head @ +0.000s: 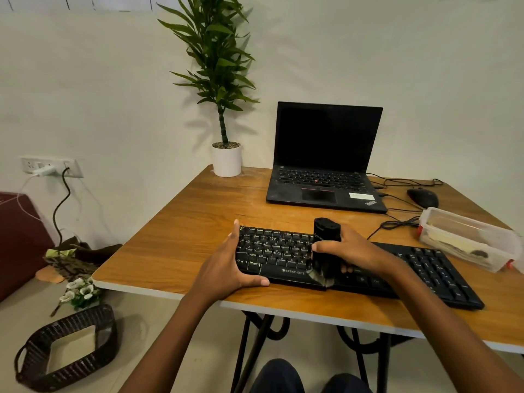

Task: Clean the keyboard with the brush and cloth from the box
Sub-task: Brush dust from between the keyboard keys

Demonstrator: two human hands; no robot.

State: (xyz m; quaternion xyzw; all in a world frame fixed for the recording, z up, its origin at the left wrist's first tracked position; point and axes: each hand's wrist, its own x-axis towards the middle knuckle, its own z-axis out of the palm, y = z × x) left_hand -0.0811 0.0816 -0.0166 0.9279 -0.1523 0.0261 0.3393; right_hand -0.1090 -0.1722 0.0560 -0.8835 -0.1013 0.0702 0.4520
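We saw the keyboard (272,248) lying on the desk (184,236) near its front edge, skewed so that its right end ran toward us. Our left hand (226,268) clamped the keyboard's left end, thumb hooked over the far corner and fingers laid along the near edge. Our right hand (354,251) was curled round the brush (326,236), a stubby black one held nearly upright, thumb across its front. Its bristles (320,275) touched the keyboard's near rim, just right of the printed brand name. The box (467,222), clear plastic with red clips, stood open on the desk's right side, just beyond the keyboard's right end. Something pale yellow lay inside; we could not tell whether it was the cloth. Behind the keyboard sat an open laptop (326,165) with a dark screen, a mouse (422,197) to its right, with cables trailing between them. A plant (224,80) in a white pot (226,161) stood at the desk's far left corner. On the floor to the left lay a dark basket (107,336).
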